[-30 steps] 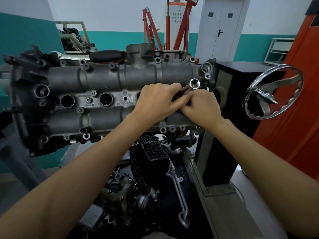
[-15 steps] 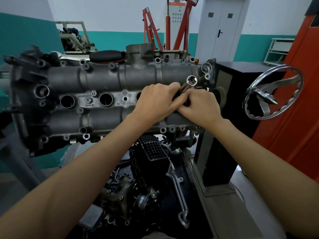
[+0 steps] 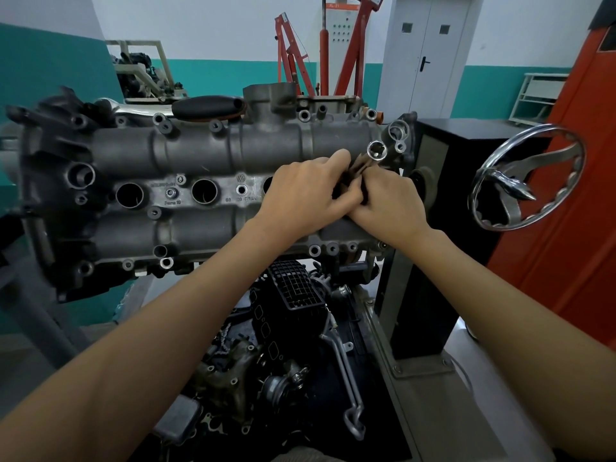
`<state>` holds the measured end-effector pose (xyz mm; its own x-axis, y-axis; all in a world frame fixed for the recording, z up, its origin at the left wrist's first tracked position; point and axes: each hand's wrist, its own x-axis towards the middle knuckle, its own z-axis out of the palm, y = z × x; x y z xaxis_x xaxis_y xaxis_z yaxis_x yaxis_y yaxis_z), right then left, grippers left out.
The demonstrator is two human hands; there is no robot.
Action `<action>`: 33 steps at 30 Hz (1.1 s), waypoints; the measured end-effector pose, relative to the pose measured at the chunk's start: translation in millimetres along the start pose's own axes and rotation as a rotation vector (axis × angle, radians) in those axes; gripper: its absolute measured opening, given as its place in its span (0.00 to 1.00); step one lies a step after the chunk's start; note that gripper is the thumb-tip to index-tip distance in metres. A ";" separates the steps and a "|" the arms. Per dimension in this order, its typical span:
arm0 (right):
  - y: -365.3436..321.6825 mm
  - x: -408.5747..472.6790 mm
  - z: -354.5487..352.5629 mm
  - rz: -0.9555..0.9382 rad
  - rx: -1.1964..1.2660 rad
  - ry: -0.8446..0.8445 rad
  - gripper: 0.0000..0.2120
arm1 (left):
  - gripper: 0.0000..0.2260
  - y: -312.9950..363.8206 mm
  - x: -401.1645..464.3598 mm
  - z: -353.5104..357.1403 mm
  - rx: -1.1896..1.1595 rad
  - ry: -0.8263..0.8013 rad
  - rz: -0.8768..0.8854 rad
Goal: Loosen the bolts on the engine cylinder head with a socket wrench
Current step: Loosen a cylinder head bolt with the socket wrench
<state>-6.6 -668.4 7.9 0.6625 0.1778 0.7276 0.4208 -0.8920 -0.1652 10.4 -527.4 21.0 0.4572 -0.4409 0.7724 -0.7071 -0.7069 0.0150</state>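
The socket wrench (image 3: 366, 161) sits between both hands in front of the right end of the cylinder head (image 3: 200, 168), its open socket end (image 3: 377, 150) tilted a little higher and further left than a second ago. The left hand (image 3: 306, 195) and right hand (image 3: 390, 205) curl round its dark handle. It seems off any bolt, probably being readied. A chrome handwheel (image 3: 530, 178) stands to the right.

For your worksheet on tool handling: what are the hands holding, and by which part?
Both hands, left hand and right hand, grip the socket wrench by its handle; the socket end sticks out free.
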 end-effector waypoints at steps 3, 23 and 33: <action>-0.8 -0.9 -0.1 -0.008 0.012 0.010 0.08 | 0.13 -0.3 -0.3 -0.2 0.015 0.008 0.010; -0.7 -1.2 1.2 -0.002 -0.026 0.018 0.09 | 0.18 -1.4 -0.9 0.2 0.009 0.026 0.017; 3.2 -2.1 3.2 -0.011 -0.076 0.029 0.13 | 0.20 -1.0 -1.2 -0.5 -0.026 0.036 0.035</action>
<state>-4.7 -670.3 3.7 0.6395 0.1771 0.7481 0.3789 -0.9193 -0.1063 10.3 -525.9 20.4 0.4126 -0.4450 0.7948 -0.7363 -0.6767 0.0034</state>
